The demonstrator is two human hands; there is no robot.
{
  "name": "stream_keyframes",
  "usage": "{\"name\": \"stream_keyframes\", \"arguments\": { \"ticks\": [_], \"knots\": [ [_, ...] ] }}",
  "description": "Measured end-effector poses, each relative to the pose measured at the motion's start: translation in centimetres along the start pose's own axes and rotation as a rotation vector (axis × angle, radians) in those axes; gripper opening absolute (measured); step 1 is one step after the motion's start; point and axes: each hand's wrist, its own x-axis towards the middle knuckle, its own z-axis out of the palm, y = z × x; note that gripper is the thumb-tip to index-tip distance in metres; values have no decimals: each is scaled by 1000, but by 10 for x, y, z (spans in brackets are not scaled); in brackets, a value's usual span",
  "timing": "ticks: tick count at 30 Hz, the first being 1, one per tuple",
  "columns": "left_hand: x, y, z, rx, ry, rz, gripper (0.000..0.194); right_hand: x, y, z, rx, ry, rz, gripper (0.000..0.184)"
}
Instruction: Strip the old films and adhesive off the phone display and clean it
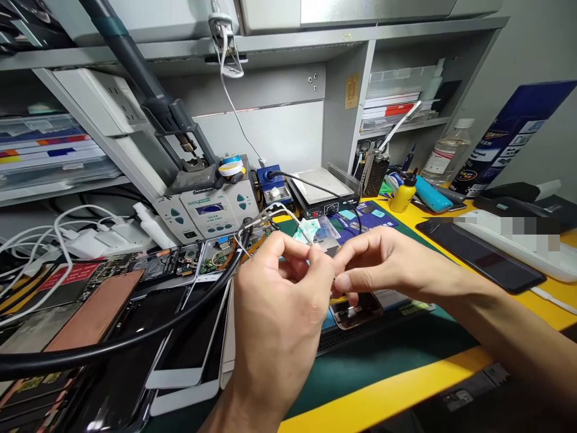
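My left hand (pixel 282 294) is closed in a pinch, thumb against index finger, in the middle of the view. Right beside it my right hand (pixel 381 264) also has thumb and fingers drawn together, and the fingertips of both hands meet. Whatever lies between them is too small and covered to make out. A thin white cable (pixel 285 206) arches behind the left fingers. Below the right fingers lies an opened phone body (pixel 356 313), partly hidden by the hands. Behind the fingertips is a crumpled white-and-green piece of paper or tissue (pixel 309 230).
Phones and phone parts (pixel 130 337) crowd the left, crossed by a thick black hose (pixel 135 349). Behind stand a rework station (pixel 211 210) and a heating plate (pixel 324 186). At right are a yellow bottle (pixel 403 195), a spray can (pixel 505 141) and a black phone (pixel 482 252).
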Motion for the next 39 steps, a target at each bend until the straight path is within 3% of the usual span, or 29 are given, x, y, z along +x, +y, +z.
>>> {"name": "stream_keyframes", "arguments": {
  "ticks": [6, 17, 26, 34, 39],
  "knots": [
    [1, -2, -4, 95, 62, 0, 22, 1, 1, 0, -153, 47, 16, 17],
    [4, -2, -5, 58, 33, 37, 21, 4, 0, 3, 83, -6, 90, 7],
    [4, -3, -4, 31, 2, 24, 21, 5, 2, 0, 227, -66, 143, 10],
    [3, 2, -6, 36, 0, 11, 21, 6, 2, 0, 280, -62, 175, 7],
    [2, 6, -6, 47, 10, -9, 21, 5, 1, 0, 171, -39, 120, 8]
  ]
}}
